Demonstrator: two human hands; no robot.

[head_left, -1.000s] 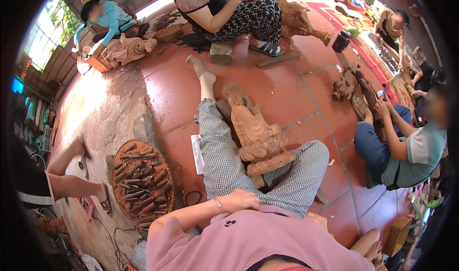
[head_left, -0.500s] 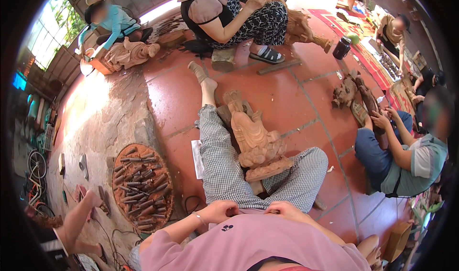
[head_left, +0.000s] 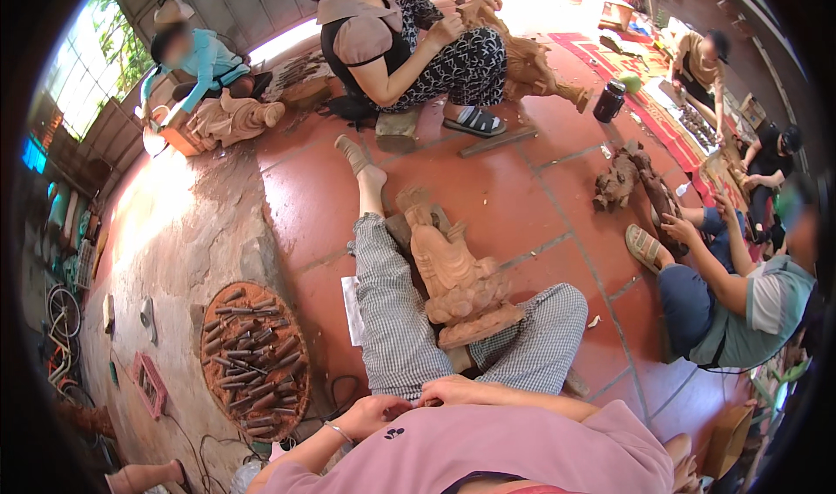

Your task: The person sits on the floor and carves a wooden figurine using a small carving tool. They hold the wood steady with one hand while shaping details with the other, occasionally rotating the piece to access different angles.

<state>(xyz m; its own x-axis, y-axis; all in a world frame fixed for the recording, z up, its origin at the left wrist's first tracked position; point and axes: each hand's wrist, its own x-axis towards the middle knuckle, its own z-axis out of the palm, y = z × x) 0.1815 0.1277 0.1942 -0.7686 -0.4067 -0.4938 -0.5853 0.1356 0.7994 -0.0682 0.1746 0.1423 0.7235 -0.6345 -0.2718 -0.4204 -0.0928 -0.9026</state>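
Note:
My left hand (head_left: 380, 414), with a bracelet at the wrist, is curled at the hem of my pink shirt (head_left: 514, 437). Right beside it, my right hand (head_left: 446, 391) has its fingers bent on the same hem; the fingertips are partly hidden. Just ahead, a carved wooden statue (head_left: 457, 272) of a robed figure leans back between my legs, its base towards me. Neither hand touches it. To the left, many wooden-handled carving chisels (head_left: 257, 363) lie in a round tray (head_left: 280, 307) of wood shavings.
A co-worker in patterned trousers (head_left: 461, 63) sits ahead by another carving. At right sits a person in blue trousers (head_left: 688, 307) beside dark wood pieces (head_left: 616, 185). A person in turquoise (head_left: 209, 63) works far left. A pink basket (head_left: 150, 385) and cables lie at left.
My right hand has moved left, close to my left hand at the hem. The bare leg at lower left has moved down, uncovering the pink basket. The person at right has shifted their hands and leg.

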